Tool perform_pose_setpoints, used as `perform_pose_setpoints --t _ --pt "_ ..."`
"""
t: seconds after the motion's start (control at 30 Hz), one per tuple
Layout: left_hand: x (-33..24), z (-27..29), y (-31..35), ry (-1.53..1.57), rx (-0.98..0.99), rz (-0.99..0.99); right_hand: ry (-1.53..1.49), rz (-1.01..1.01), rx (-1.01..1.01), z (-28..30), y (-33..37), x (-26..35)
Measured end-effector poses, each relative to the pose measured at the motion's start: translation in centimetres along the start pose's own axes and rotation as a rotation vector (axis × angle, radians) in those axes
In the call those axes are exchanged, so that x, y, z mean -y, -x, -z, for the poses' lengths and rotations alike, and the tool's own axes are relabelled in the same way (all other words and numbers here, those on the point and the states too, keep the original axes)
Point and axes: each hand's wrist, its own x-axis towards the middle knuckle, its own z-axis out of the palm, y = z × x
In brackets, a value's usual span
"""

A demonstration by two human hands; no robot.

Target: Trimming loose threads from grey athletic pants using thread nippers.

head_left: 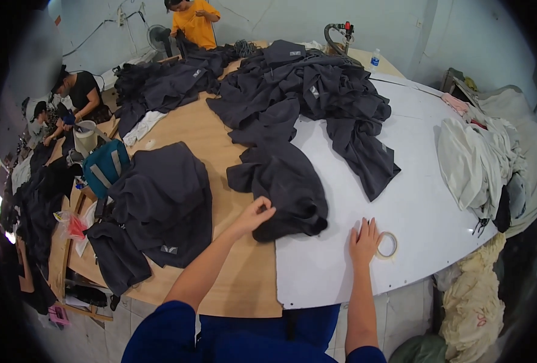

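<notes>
L hand (pixel 257 215) is at the near L edge of a dark cloth (pixel 283 175), fingers curled in, thumb close to the index; can't tell if it pinches any fabric or just touches it. R hand (pixel 363 242) is palm down on the white board (pixel 335 272), fingers out nearly straight & slightly apart, nothing seen in its grip. Tape roll (pixel 395 243) lies flat on the board just R of the R hand, approx. level w/ the fingers.

The cloth lies in front of the person, across the seam btwn the wood top (pixel 244 278) & the board; near end bunched & a bit blurred, far end runs up to the big dark pile (pixel 323 85) at the back. Another dark heap (pixel 165 193) sits on the wood, L of the L arm, w/ a teal bag (pixel 105 166) behind its L side. White cloth (pixel 471 163) is heaped at the board's R edge. Bottle (pixel 375 58) stands upright at the back, R of the big pile. Co-worker in orange (pixel 194 25) is at the far side, near a fan (pixel 157 38); co-worker in black (pixel 84 92) is off at far L.
</notes>
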Motion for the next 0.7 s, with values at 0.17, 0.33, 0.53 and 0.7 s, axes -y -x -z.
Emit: perform_pose_setpoints --t 0.17,0.33,0.53,0.7 --pt "-2.7 -1.3 7.9 0.047 -0.25 -0.161 0.192 -0.025 0.023 1.0 0.2 0.7" --pt "-0.6 -0.9 14.5 0.296 -0.384 -0.061 -0.148 0.031 -0.171 0.1 2.0 -0.1" --pt "-2.1 -1.6 19.8 0.515 -0.535 0.176 0.098 -0.124 -0.081 3.4 6.0 1.6" --pt "-5.9 -2.1 18.1 0.555 -0.226 0.094 -0.754 -0.527 -0.011 4.1 6.7 3.9"
